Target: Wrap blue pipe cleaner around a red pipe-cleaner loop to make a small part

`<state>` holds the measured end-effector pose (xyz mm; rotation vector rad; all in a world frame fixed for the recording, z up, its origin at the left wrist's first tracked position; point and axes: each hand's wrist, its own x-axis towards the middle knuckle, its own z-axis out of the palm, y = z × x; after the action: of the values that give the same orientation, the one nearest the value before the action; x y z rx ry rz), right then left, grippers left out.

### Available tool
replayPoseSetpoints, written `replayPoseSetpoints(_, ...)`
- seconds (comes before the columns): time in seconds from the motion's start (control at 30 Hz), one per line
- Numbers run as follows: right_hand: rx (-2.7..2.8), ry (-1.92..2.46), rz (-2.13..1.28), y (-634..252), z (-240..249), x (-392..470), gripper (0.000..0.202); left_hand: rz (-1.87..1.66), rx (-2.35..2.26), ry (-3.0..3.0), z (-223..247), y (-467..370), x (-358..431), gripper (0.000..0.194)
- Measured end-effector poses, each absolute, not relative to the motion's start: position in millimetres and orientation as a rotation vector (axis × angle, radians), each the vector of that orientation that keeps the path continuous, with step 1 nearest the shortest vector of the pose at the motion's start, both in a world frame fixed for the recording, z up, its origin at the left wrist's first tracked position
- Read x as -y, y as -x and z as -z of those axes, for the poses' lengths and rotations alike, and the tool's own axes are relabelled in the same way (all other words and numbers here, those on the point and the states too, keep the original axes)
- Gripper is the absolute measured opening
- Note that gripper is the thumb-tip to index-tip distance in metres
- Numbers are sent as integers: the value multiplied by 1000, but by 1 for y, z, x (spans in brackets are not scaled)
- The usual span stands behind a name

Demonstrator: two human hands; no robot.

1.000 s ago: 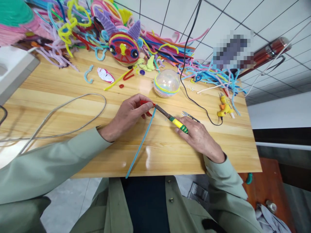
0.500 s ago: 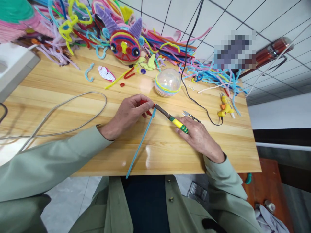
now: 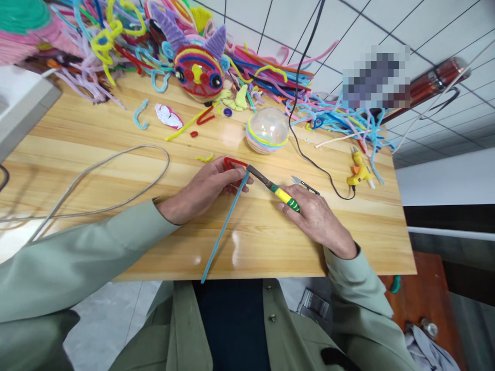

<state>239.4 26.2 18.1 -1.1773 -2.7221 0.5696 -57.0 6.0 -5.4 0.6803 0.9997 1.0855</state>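
Note:
My left hand (image 3: 212, 184) pinches a blue pipe cleaner (image 3: 225, 226) near its upper end, and the blue strip slants down toward the table's front edge. A bent red pipe cleaner (image 3: 233, 161) shows above the same fingers. My right hand (image 3: 315, 214) is wrapped round the yellow-and-green handle of a pliers-like tool (image 3: 284, 197). The dark metal tip of the tool meets the ends of the red and blue pieces. Just behind my left hand lies a small yellow piece (image 3: 204, 158).
A clear ball with coloured bands (image 3: 267, 131) stands beyond my hands. Small snips (image 3: 305, 184) lie by my right hand, and a yellow glue gun (image 3: 359, 170) with a black cord is at the right. Pipe cleaners and a horned red figure (image 3: 199, 72) line the back.
My left fingers have shifted slightly down and right on the pieces. More of the red pipe cleaner shows, and the small yellow piece behind the hand has come into view. My right hand is nearly still.

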Motion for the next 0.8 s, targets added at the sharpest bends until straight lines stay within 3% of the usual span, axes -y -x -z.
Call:
replayPoseSetpoints(0.23,2726,1151,-610,-238,-20,-27,45,-1127,-1054,-805,8,58,-7,33)
replayPoseSetpoints(0.8,2718,1141,-619,-239,-21,-26,46,-1193,-1069,-994,9,60,-8,45)
